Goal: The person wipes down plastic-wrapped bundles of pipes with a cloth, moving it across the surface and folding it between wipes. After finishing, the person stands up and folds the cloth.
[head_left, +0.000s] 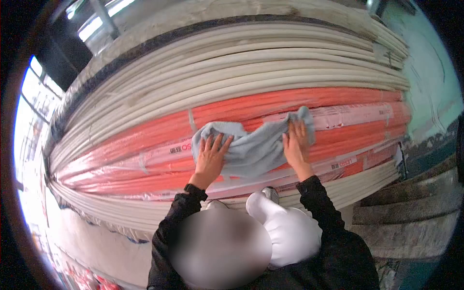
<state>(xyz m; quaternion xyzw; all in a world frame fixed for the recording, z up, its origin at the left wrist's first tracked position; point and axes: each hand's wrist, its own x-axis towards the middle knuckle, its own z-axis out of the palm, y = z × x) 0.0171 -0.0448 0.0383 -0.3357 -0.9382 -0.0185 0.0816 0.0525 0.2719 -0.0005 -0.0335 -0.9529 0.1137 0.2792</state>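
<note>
A grey-blue cloth point(256, 150) lies bunched and wrinkled across bundles of red pipes point(338, 140) wrapped in clear plastic. My left hand point(211, 157) rests flat on the cloth's left part, its fingers spread. On the right part of the cloth lies my right hand point(296, 144), palm down with the fingers stretched out and slightly apart. Part of the cloth's top edge stands up beside the right fingertips. Both hands press on the cloth rather than wrap round it.
Long white pipes point(232, 67) are stacked behind the red bundles, and more white pipes point(111, 208) run along the near side. A pale green wall point(430, 82) stands at the right. Grey steps or slabs point(406, 217) lie at lower right. Bright windows point(36, 92) are at the left.
</note>
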